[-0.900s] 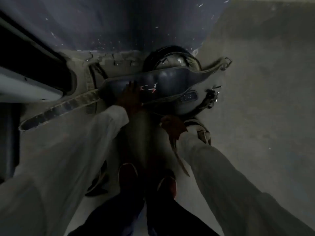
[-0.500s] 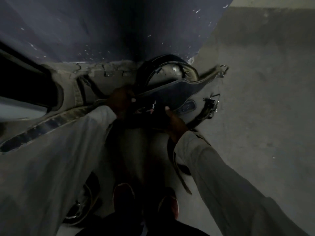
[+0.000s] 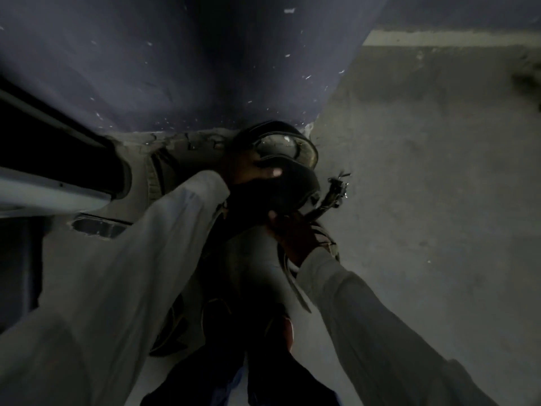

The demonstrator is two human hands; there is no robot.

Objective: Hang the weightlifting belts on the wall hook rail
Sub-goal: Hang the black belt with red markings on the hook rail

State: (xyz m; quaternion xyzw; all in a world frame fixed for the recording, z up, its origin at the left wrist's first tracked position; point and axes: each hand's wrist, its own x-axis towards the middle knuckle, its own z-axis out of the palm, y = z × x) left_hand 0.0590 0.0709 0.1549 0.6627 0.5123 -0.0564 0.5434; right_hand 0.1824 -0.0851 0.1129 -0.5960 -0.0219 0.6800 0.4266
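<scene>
— What moved?
— The belt (image 3: 295,191) lay spread flat from left to right half a second ago. Now it is humped up between the hands, and the left hand (image 3: 251,171) has gone up over its top.
— Its look?
— Dark, wide and smooth. A metal buckle (image 3: 336,191) sticks out to the right. Its length arcs from upper left to lower right.
— Grip?
— Left fingers (image 3: 273,171) curl over the top edge. The right hand (image 3: 292,232) grips the lower edge, thumb up.
— Where?
— At the foot of the wall (image 3: 175,68), just in front of a second belt (image 3: 288,143) coiled on the floor (image 3: 424,200).
</scene>
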